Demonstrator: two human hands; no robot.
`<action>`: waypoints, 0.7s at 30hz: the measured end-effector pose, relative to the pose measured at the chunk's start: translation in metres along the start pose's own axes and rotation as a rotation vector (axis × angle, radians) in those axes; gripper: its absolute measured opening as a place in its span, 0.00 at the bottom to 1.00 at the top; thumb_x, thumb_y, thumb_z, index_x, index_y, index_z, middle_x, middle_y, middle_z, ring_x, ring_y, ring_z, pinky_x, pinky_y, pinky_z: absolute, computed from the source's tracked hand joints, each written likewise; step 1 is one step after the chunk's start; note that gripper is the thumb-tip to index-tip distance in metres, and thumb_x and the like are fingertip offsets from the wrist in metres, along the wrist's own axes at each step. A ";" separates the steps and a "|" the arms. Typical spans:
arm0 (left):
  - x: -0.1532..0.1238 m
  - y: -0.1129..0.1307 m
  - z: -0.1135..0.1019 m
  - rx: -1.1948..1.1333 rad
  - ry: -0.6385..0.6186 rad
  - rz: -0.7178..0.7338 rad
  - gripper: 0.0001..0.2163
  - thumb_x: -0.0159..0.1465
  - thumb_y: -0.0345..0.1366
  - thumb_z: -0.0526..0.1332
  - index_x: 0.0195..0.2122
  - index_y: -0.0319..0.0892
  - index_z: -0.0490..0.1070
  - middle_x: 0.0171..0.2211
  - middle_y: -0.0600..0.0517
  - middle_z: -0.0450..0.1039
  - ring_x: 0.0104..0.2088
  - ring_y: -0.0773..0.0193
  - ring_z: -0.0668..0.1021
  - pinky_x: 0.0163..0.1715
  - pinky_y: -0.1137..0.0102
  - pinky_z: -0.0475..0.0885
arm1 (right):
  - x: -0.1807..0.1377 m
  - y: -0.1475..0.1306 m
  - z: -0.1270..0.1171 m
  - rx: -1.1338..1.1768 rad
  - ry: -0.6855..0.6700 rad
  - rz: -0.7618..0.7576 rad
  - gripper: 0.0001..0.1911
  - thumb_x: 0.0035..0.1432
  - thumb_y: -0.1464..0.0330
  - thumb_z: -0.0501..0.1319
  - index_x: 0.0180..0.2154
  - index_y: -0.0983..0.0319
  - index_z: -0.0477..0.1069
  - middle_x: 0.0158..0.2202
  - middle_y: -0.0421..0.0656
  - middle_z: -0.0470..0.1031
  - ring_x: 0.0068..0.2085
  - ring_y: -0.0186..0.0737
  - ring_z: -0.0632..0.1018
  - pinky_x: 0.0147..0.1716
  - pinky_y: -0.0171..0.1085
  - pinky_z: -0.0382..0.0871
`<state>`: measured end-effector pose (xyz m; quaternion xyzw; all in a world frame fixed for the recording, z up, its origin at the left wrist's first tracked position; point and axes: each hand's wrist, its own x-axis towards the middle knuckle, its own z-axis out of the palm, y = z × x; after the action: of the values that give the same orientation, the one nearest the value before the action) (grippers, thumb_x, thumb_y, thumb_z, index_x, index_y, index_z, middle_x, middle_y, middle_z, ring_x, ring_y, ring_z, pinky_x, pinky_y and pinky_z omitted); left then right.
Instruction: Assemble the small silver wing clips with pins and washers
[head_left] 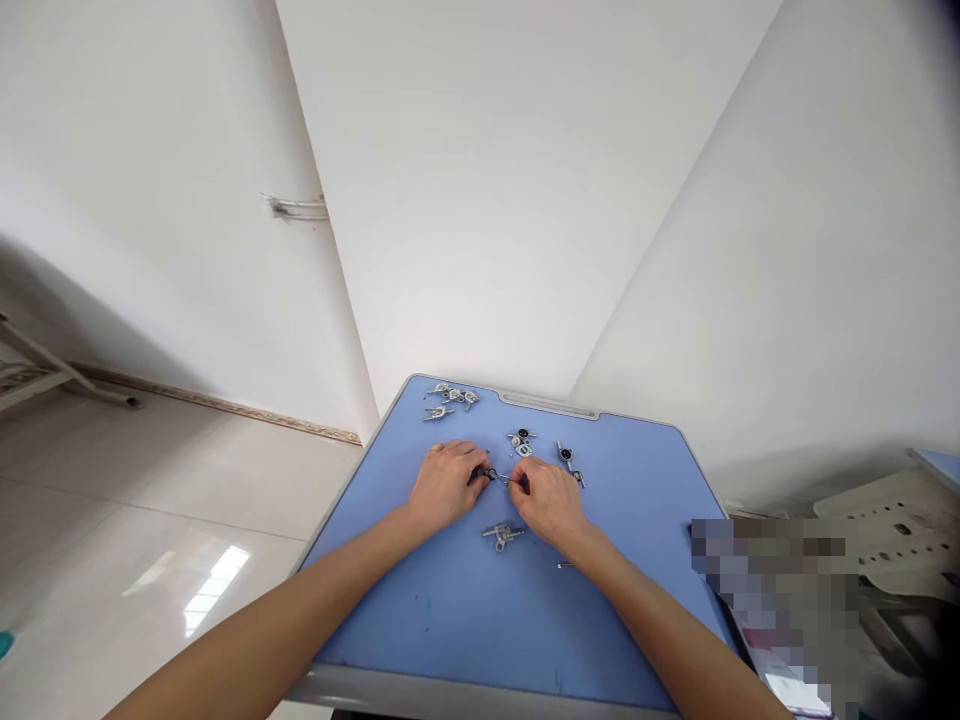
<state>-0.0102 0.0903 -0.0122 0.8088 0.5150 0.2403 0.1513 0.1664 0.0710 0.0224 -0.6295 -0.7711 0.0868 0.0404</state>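
Observation:
Over the middle of the blue desk (480, 610), my left hand (450, 482) is closed on a small dark part with a ring-shaped end (492, 474). Facing it, my right hand (550, 500) pinches a thin metal piece (504, 479) whose tip meets or nearly meets that ring; the contact is too small to tell. Just below both hands lies a grey metal fitting (502, 536). Beyond my right hand are metal parts with a black round centre (523, 434) and a similar black-centred part (566, 455).
Several silver metal parts (454, 396) lie at the desk's far left corner. A small pin (565, 565) rests beside my right forearm. White walls (510, 200) stand behind the desk. A beige chair (885, 525) is at the right, near a blurred-out patch.

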 end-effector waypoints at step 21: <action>-0.028 0.039 0.005 -0.429 0.167 0.106 0.04 0.62 0.32 0.60 0.36 0.45 0.74 0.35 0.50 0.76 0.40 0.61 0.75 0.41 0.66 0.71 | -0.036 0.014 -0.005 0.974 -0.048 0.108 0.12 0.56 0.62 0.56 0.24 0.61 0.68 0.20 0.35 0.67 0.20 0.29 0.62 0.20 0.31 0.57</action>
<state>0.0126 0.0485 -0.0039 0.7613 0.4195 0.4180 0.2638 0.1878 0.0390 0.0270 -0.5741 -0.6079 0.4539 0.3078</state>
